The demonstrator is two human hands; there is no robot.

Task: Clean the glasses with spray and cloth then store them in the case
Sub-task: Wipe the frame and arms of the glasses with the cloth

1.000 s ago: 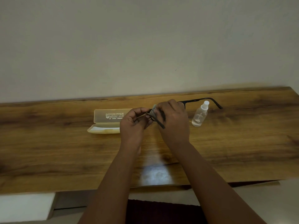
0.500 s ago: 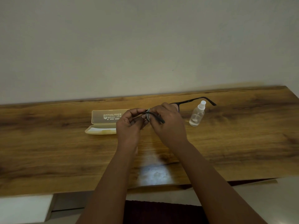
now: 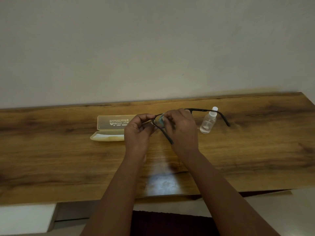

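A long wooden tabletop (image 3: 255, 159) with a pronounced dark grain is observed running the full width of the view, its far edge set against a plain pale wall (image 3: 153, 48). A bright patch of reflected light (image 3: 162, 183) is noted on the near part of the wood surface (its source is not seen). Below the near edge, a white panel (image 3: 25, 218) is recorded at lower left, and a dark maroon ribbed fabric (image 3: 170, 223) at bottom centre.
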